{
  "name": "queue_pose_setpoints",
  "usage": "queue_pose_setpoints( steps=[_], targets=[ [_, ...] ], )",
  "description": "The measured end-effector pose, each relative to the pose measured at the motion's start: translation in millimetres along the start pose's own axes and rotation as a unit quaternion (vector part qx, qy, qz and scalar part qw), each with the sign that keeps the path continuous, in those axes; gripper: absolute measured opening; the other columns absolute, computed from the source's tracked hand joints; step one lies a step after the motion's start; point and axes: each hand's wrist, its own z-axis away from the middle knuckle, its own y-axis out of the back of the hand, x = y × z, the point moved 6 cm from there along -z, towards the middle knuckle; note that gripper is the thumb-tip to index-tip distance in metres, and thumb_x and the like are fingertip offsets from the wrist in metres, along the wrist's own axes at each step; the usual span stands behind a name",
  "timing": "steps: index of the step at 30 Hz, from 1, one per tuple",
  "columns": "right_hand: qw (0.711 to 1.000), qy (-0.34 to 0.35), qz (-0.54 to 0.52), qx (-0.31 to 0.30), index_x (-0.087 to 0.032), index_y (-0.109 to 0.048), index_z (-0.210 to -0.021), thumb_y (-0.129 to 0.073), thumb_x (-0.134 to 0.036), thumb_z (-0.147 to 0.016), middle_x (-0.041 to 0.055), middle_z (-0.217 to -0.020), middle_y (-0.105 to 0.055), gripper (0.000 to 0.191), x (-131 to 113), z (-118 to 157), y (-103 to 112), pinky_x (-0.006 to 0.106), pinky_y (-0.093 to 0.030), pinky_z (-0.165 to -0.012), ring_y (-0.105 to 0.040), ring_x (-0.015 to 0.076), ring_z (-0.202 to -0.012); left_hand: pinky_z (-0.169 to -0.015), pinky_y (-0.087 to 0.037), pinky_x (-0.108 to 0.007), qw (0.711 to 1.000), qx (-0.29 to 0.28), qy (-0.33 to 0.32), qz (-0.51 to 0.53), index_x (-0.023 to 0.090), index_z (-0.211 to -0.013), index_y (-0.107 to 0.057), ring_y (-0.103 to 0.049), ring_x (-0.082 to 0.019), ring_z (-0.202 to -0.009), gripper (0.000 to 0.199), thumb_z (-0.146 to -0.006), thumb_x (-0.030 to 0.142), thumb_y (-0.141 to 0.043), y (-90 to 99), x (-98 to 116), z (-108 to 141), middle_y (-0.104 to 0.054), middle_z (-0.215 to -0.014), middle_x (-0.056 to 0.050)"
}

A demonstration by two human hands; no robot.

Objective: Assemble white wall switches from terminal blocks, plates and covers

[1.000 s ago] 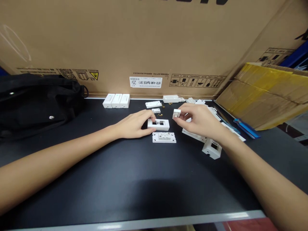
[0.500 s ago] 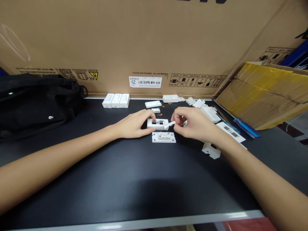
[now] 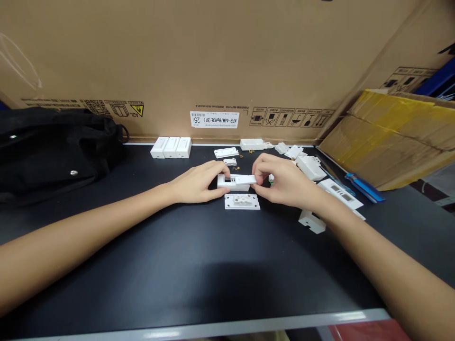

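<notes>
Just behind the flat white plate (image 3: 242, 201) on the desk (image 3: 284, 265), the left hand (image 3: 195, 181) grips a white plastic box (image 3: 232, 183) by its left end. The right hand (image 3: 284, 182) pinches a thin white strip (image 3: 245, 179) against the top of the box. The hands are close together, with the box between them. The strip is being put to the box, and the next move calls for a steady push. That hand hides the strip's right end, so how it sits is hard to see.

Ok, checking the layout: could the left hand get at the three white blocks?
Probably yes: the left hand sits close to the three white blocks with nothing between, though it holds the white frame.
</notes>
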Motion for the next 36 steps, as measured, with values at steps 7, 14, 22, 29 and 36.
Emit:
queue_pose_setpoints(
  steps=[7, 14, 22, 29, 36],
  targets=[
    [0.999, -0.01, 0.009, -0.029, -0.021, -0.053, -0.082, -0.066, -0.013, -0.081, -0.0005, -0.08, -0.056, 0.016, 4.5, 1.5, -3.0, 0.028, -0.039, -0.064, -0.052, 0.0148, -0.07, -0.093, -0.053, -0.038, 1.0, 0.0, 0.002, -0.007, 0.023, -0.119, -0.056, -0.064, -0.023, -0.108, 0.028, -0.099, 0.042, -0.06, -0.6, -1.2, 1.2, -0.066, -0.119, -0.007],
    [0.99, -0.017, 0.076, -0.121, -0.031, -0.054, -0.147, -0.055, -0.018, -0.096, 0.0049, -0.101, -0.061, 0.052, 7.5, 7.5, -10.3, 0.03, -0.044, -0.072, -0.06, 0.0189, -0.081, -0.093, -0.053, -0.039, 1.0, -0.002, 0.007, -0.005, 0.022, -0.123, -0.054, -0.065, -0.024, -0.11, 0.033, -0.098, 0.043, -0.061, -0.7, -1.7, 0.8, -0.066, -0.123, -0.008],
    [0.986, -0.04, 0.115, -0.111, -0.025, -0.062, -0.136, -0.059, -0.022, -0.096, 0.0088, -0.111, -0.067, 0.041, 8.7, 6.4, 0.2, 0.035, -0.047, -0.08, -0.064, 0.025, -0.096, -0.093, -0.055, -0.04, 1.0, 0.001, 0.01, -0.005, 0.022, -0.123, -0.055, -0.066, -0.025, -0.11, 0.034, -0.098, 0.044, -0.061, 0.1, -1.2, 0.6, -0.067, -0.123, -0.009],
    [0.998, -0.006, 0.053, -0.038, -0.024, -0.067, -0.132, -0.054, -0.012, -0.094, 0.0077, -0.106, -0.063, 0.041, 3.6, 2.9, 1.3, 0.034, -0.049, -0.081, -0.062, 0.0227, -0.095, -0.096, -0.054, -0.039, 1.0, 0.004, 0.002, -0.001, 0.022, -0.125, -0.055, -0.066, -0.025, -0.113, 0.035, -0.099, 0.044, -0.061, 0.3, -0.3, 1.0, -0.067, -0.125, -0.009],
    [0.996, -0.014, 0.006, -0.086, -0.03, -0.063, -0.142, -0.048, -0.019, -0.101, 0.0066, -0.103, -0.062, 0.044, 0.4, 2.3, -9.2, 0.033, -0.051, -0.082, -0.063, 0.0212, -0.092, -0.098, -0.053, -0.039, 1.0, -0.001, 0.004, 0.006, 0.023, -0.128, -0.054, -0.065, -0.025, -0.115, 0.038, -0.1, 0.046, -0.06, 0.0, -0.9, 1.3, -0.066, -0.128, -0.009]
  ],
)
